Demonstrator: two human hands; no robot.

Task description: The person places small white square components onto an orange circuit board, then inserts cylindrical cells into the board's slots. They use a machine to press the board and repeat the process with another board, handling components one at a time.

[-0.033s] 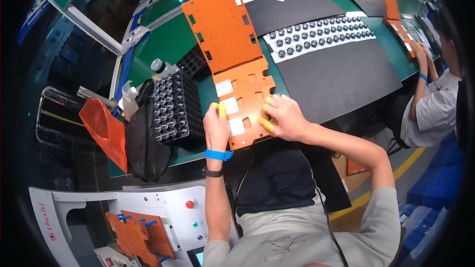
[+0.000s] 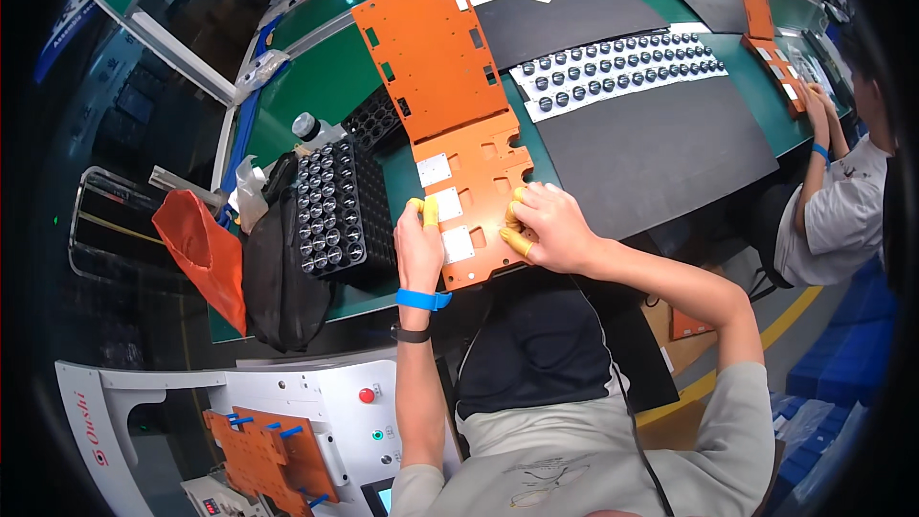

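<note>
A hinged orange fixture plate lies on the green bench in front of me, its upper leaf folded back away from me. Three white square pieces sit in a column of recesses along its left side. My left hand, with yellow finger cots, is closed on the fixture's left edge beside the middle and lower white squares. My right hand, also with yellow cots, has its fingers curled together over the fixture's right side. Whatever lies under those fingertips is hidden.
Left of the fixture stands a black tray stack of round clear-topped parts. Beyond my right hand, a dark mat carries white strips with rows of black round parts. A machine stands lower left; a co-worker sits at right.
</note>
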